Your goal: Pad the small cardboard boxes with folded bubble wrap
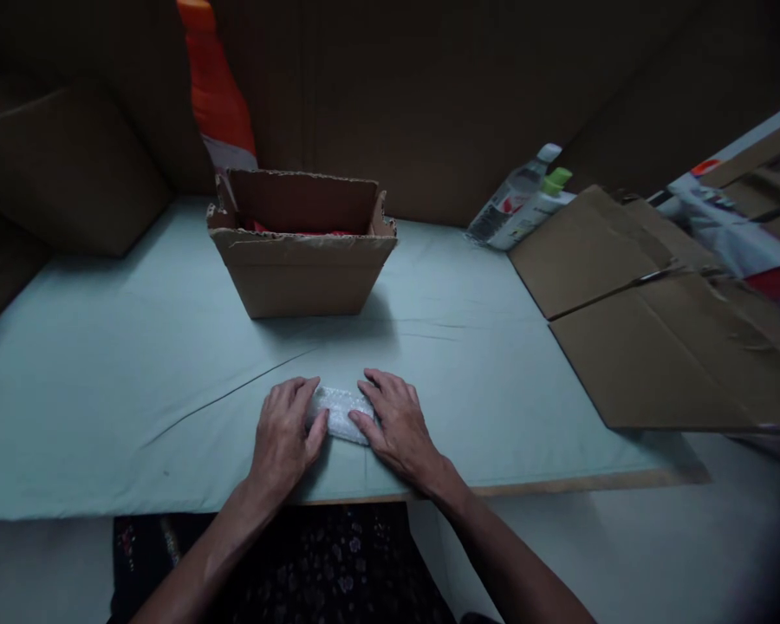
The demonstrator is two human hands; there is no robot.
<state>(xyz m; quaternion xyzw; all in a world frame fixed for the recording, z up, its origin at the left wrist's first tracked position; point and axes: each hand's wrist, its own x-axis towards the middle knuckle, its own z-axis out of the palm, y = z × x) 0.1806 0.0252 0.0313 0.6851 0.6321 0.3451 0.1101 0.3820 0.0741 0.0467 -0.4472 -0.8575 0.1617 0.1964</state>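
A small bundle of bubble wrap (pixel 341 414) lies on the pale green cloth near the table's front edge. What is inside the wrap, if anything, I cannot make out. My left hand (pixel 287 429) grips its left end between thumb and fingers. On the right end, my right hand (pixel 393 422) has its thumb on the near side and its fingers around the far side. Behind both hands stands an open cardboard box (pixel 305 277) with something red inside, mostly hidden by the front wall.
An orange-red bottle (pixel 219 95) stands behind the box. Toward the back right are a clear plastic bottle (pixel 513 195) and a white bottle with a green cap (pixel 536 208). Cardboard boxes (pixel 676 347) fill the right side, and another dark box (pixel 71 165) sits at the left.
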